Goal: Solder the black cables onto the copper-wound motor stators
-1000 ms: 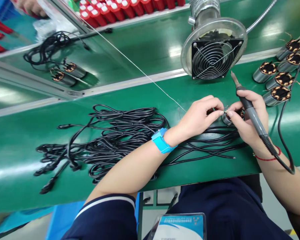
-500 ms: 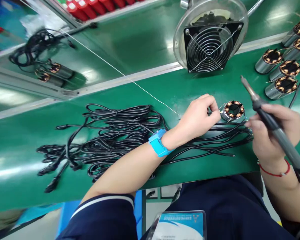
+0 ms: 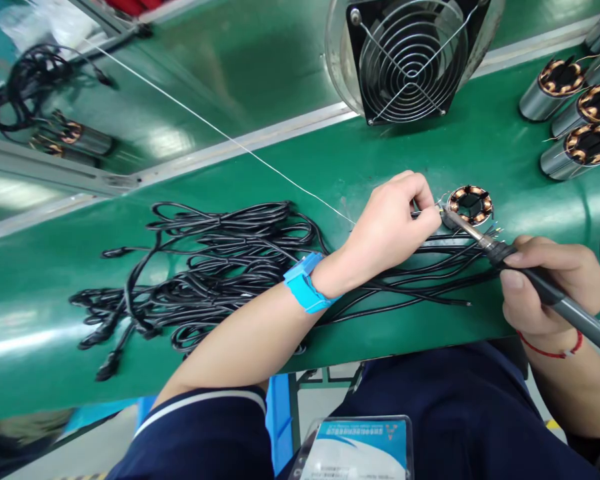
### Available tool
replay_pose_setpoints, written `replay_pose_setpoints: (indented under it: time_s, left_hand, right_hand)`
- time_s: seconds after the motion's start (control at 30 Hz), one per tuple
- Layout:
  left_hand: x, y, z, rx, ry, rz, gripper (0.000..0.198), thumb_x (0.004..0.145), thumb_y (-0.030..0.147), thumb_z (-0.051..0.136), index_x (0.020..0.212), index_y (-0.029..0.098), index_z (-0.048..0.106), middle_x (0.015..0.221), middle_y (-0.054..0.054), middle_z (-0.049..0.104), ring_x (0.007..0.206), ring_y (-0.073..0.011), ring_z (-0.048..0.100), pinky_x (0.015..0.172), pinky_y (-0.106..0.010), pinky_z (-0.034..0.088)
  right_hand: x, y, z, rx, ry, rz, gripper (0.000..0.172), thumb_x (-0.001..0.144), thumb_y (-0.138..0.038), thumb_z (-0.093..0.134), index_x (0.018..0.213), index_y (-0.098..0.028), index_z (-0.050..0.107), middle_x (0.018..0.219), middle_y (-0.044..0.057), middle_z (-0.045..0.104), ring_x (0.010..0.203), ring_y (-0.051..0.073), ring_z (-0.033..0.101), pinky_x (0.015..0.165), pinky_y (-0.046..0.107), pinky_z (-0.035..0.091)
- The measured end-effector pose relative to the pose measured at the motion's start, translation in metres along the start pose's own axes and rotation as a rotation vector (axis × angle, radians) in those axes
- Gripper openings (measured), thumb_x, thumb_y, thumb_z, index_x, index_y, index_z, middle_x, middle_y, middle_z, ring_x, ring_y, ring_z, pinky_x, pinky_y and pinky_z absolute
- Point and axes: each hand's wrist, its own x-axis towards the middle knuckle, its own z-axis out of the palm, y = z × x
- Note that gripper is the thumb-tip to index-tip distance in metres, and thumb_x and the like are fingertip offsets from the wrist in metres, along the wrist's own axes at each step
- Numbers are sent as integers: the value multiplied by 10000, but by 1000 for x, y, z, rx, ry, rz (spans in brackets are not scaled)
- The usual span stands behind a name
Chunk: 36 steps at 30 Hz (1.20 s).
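Note:
My right hand (image 3: 555, 283) grips a soldering iron (image 3: 545, 283) by its dark handle. Its metal tip points left and meets the fine wire ends (image 3: 441, 209) at my left fingertips, beside a motor stator (image 3: 471, 205) with copper windings. My left hand (image 3: 397, 217) is closed in a pinch on those wires; exactly which strands lie between the fingers is partly hidden. A thin white strand (image 3: 280, 175) runs from the upper left down to behind my left hand. Black power cables (image 3: 250, 260) lie bundled under and left of my left forearm, their stripped ends pointing right.
A round-hooded fan (image 3: 411, 73) with a wire guard stands at the back. Several more stators (image 3: 580, 153) are grouped at the right rear. Behind the metal frame (image 3: 55, 167) at the left are another black cable (image 3: 25, 87) and two stators (image 3: 83, 137).
My right hand has brought the soldering iron down and left, from raised in the air to the wires by the stator. My left hand keeps its pinch. The view has shifted slightly.

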Motion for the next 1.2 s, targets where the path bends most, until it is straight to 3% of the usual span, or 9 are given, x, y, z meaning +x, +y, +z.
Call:
replay_pose_setpoints:
  time_s: [0.27, 0.47, 0.63, 0.77, 1.0, 1.2]
  left_hand:
    - [1, -1, 1, -48, 25, -4, 198, 715, 38, 516, 602, 182, 440, 622, 22, 499, 648, -97, 493, 651, -261, 483]
    - [0, 0, 1, -49, 23, -6, 197, 714, 42, 522, 602, 181, 439, 617, 25, 496, 646, -96, 492, 651, -258, 488]
    - [0, 2, 1, -37, 26, -6, 208, 718, 23, 504, 598, 180, 438, 609, 29, 485, 653, -98, 495, 660, -262, 486]
    - [0, 2, 0, -36, 27, -14, 202, 718, 31, 504, 599, 180, 440, 598, 30, 477, 651, -98, 497, 651, -257, 483]
    - [1, 2, 1, -48, 25, -35, 199, 724, 50, 519, 598, 184, 443, 594, 27, 473, 646, -107, 502, 645, -268, 473]
    - [1, 4, 0, -54, 19, -47, 208, 725, 50, 526, 596, 188, 439, 588, 25, 467, 643, -113, 498, 634, -272, 462]
  right_hand:
    - [0, 1, 0, 18, 10, 34, 175, 736, -140, 675, 895, -211, 652, 661, -26, 552, 519, 105, 511, 487, 290, 471]
    - [5, 4, 1, -7, 34, -76, 193, 746, -129, 654, 934, -175, 647, 644, -30, 532, 484, 89, 473, 459, 274, 428]
    - [10, 3, 2, -25, -32, -69, 247, 735, -96, 657, 969, -174, 638, 677, -19, 556, 529, 92, 480, 491, 266, 440]
    - [5, 2, 2, 3, -6, -76, 208, 751, -117, 641, 945, -192, 641, 645, -39, 511, 497, 86, 469, 463, 259, 434]
    - [-1, 2, 2, -18, 38, 35, 148, 726, -160, 667, 858, -223, 648, 635, -36, 531, 510, 118, 540, 481, 285, 468]
    - [5, 3, 4, 15, -7, -45, 174, 722, -151, 643, 880, -223, 644, 584, -51, 502, 433, 96, 457, 420, 269, 418]
